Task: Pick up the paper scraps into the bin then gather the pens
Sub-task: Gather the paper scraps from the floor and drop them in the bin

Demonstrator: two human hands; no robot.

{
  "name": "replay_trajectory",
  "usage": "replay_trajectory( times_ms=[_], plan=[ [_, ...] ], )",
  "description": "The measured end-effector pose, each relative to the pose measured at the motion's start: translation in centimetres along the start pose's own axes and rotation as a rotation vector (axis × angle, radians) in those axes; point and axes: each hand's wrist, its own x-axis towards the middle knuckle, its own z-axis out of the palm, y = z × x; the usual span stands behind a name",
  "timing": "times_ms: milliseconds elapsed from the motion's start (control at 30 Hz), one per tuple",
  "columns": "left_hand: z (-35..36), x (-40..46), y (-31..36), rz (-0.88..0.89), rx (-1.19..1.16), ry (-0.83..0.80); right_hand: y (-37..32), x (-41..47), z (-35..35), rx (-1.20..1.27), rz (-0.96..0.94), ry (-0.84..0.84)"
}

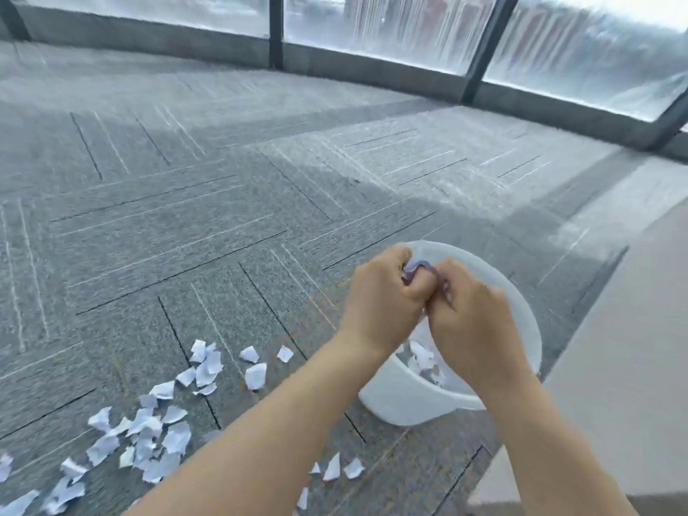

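Observation:
A white round bin [402,400] stands on the grey carpet at the lower right, with several paper scraps [422,357] lying inside it. Above its opening my left hand [383,303] and my right hand [473,322] are pressed together, each curled round a bunch of paper scraps [417,268] that pokes out between them. Many more white scraps [149,433] are strewn over the carpet at the lower left, and a few [340,469] lie under my left forearm. No pens are in view.
A pale wall or cabinet side [625,348] rises at the right, close behind the bin. Floor-to-ceiling windows with dark frames [276,31] run along the far side. Open grey carpet [223,180] stretches between.

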Motion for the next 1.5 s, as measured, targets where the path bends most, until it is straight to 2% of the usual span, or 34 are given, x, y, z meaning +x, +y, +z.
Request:
replay_trajectory(
  times_ms=[133, 233, 267, 333, 367, 433, 500, 567, 633, 700, 800, 867, 933, 1067, 1167, 1300, 1367, 1500],
  plan=[
    [5.1, 3.5, -0.7, -0.18, 0.11, -0.151, 3.9, 2.3, -0.8, -0.105, 0.274, -0.18],
    [6.4, 4.5, -1.3, -0.41, 0.238, -0.435, 6.2, 2.8, -0.1, -0.115, 0.378, -0.352],
    [6.5, 4.7, -1.4, -0.439, 0.286, -0.527, 6.5, 2.9, -0.1, -0.103, 0.407, -0.415],
    [6.3, 4.8, -1.0, -0.444, 0.347, -0.601, 6.6, 2.9, -0.7, -0.107, 0.454, -0.49],
    [5.8, 4.8, -0.6, -0.428, 0.352, -0.593, 6.3, 2.9, -1.2, -0.124, 0.48, -0.492],
    [3.8, 4.3, -0.3, -0.317, 0.361, -0.455, 5.2, 2.8, -2.4, -0.147, 0.503, -0.414],
    [0.6, 3.4, -1.0, -0.162, 0.384, -0.184, 3.0, 2.2, -3.0, -0.073, 0.419, -0.254],
    [-3.4, 1.7, -3.1, -0.097, 0.357, 0.056, -0.5, 1.2, -2.4, 0.164, 0.28, -0.145],
    [-7.2, -0.9, -6.8, -0.146, 0.362, 0.207, -4.2, -0.2, 0.1, 0.365, 0.149, -0.164],
    [-10.6, -4.3, -11.6, -0.282, 0.438, 0.288, -6.9, -1.7, 4.7, 0.402, 0.067, -0.299],
    [-14.9, -10.4, -19.4, -0.493, 0.514, 0.286, -7.9, -4.3, 14.2, 0.272, 0.006, -0.554],
    [-17.2, -14.6, -23.6, -0.653, 0.577, 0.281, -6.2, -6.2, 20.6, 0.107, 0.003, -0.745],
    [-19.5, -18.2, -26.9, -0.803, 0.649, 0.29, -3.7, -7.5, 25.8, -0.061, -0.008, -0.854],
    [-23.4, -24.0, -31.3, -1.013, 0.779, 0.32, -0.4, -8.1, 31.7, -0.298, -0.015, -0.817],
    [-25.2, -26.4, -32.5, -1.082, 0.838, 0.377, -0.2, -7.8, 34.1, -0.334, -0.044, -0.732],
    [-27.8, -26.8, -33.5, -1.155, 0.784, 0.424, -1.9, -6.7, 36.6, -0.216, -0.084, -0.725],
    [-29.0, -26.5, -34.4, -1.162, 0.738, 0.384, -3.3, -6.4, 37.9, -0.116, -0.116, -0.751],
    [-28.9, -25.0, -35.4, -1.009, 0.689, 0.225, -6.7, -6.6, 40.4, 0.026, -0.291, -0.844]
  ],
)
